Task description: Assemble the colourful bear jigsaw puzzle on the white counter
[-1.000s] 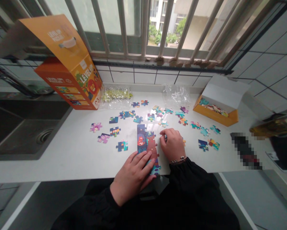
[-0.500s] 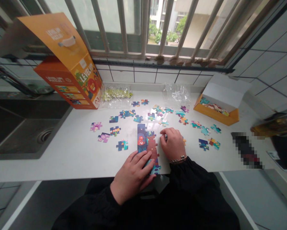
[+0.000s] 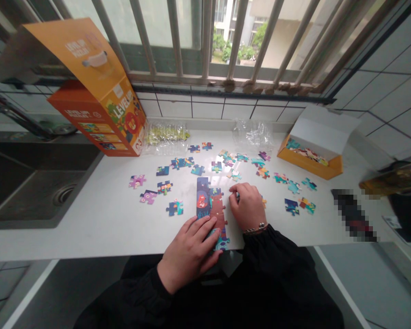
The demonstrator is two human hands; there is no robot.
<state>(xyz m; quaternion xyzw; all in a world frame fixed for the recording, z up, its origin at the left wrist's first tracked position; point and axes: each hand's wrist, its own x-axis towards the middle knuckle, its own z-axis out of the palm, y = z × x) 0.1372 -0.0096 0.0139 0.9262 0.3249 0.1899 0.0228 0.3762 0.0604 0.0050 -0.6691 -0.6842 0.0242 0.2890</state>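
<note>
A strip of joined puzzle pieces [image 3: 210,203] lies on the white counter [image 3: 98,219] near its front edge. My left hand [image 3: 190,250] rests flat on the strip's lower end, fingers stretched out. My right hand [image 3: 247,205] sits just right of the strip, fingers curled around a puzzle piece that is mostly hidden under them. Loose puzzle pieces [image 3: 164,187] are scattered across the counter beyond both hands.
An open orange puzzle box [image 3: 98,105] stands at the back left beside a sink [image 3: 37,194]. A small orange tray of pieces [image 3: 310,157] sits back right. Two clear plastic bags [image 3: 253,135] lie by the tiled wall. A blurred dark object [image 3: 352,214] lies at right.
Almost nothing has changed. My right hand has shifted very slightly beside the strip; my left hand stays flat on it.
</note>
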